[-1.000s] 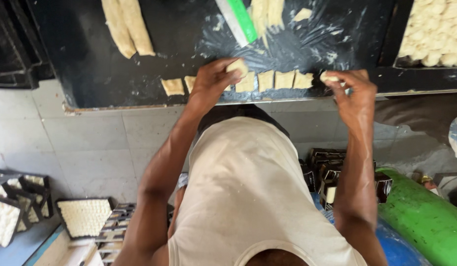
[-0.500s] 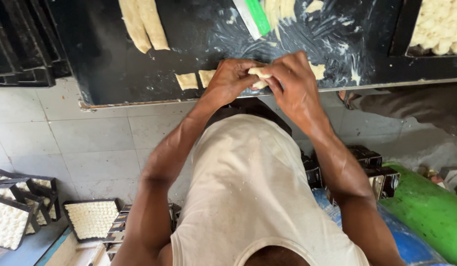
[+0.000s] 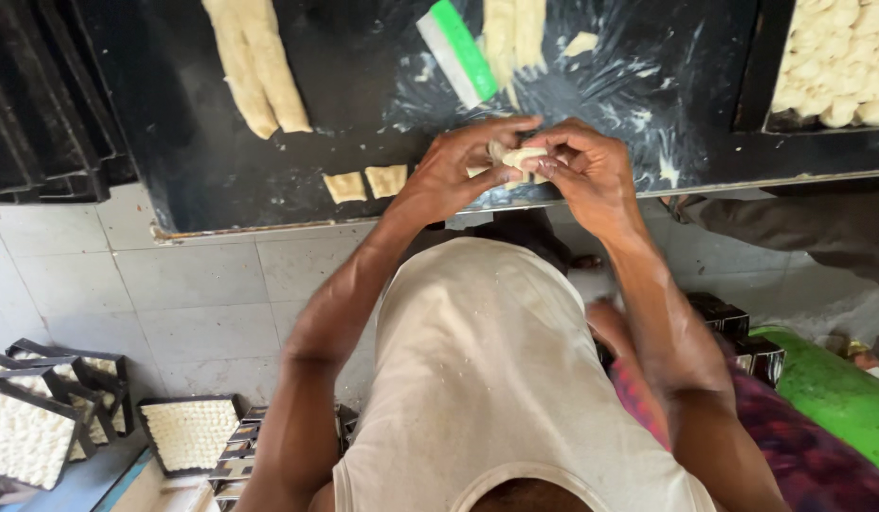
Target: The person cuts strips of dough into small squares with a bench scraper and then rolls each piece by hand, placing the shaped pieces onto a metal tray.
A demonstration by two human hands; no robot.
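Both hands, left (image 3: 458,169) and right (image 3: 591,171), together, pinching small pale folded dough piece (image 3: 520,156) at near edge of black flour-dusted counter (image 3: 363,123); two square dough pieces (image 3: 366,183) left of hands; green-handled scraper (image 3: 458,49) beyond.

Dough piece (image 3: 521,156) is mostly covered by fingers of left hand (image 3: 451,175) & right hand (image 3: 591,171); its full shape can't be told. More pale bits just under it, at the black table (image 3: 221,180) edge, are hidden by the hands. Up from the dough piece: the green-edged scraper (image 3: 458,49) & dough strips (image 3: 515,33) run off the top edge. Far right of it, the tray of shaped dough (image 3: 842,62) is cut off top & right. Down-left, the floor trays (image 3: 22,431) are cut by the left edge, their contents too small to tell. Down-right, the green object (image 3: 828,398) is part out of frame, kind unclear.
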